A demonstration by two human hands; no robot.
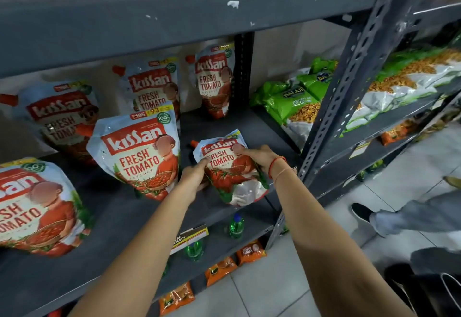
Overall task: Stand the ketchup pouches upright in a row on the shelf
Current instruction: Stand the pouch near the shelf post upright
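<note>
Head view, the only one we have. Landmark: the held pouch (230,167), near the front edge of the grey shelf (129,206), toward its right end beside the slotted upright (349,87).

We have it in both hands. Left hand (193,179) presses against its left edge, fingers (199,165) curled onto the front face. Right hand (257,155) wraps its upper right side, thumb over the printed label. Both sets of fingers are closed on the pouch, nothing else in either. It's leaning back, red spout at upper left, base toward us, so we judge it not yet standing.

Left of it, just beside the left hand: one pouch upright (139,157). Further left at the frame edge: a big near one (37,206), lean unclear. Behind it, along the back: three more (62,114), (154,87), (214,82), roughly upright, spread apart.

How we'd do this step well:
- flatten the bottom gusset on the shelf first, base square
- tip the top forward until weight sits over the base
- line its face up with the upright neighbour to the left, label out
- ease off one hand at a time; contents are soft, it may slump

Right of it, past the upright: green snack bags (291,102), not ours.
</note>
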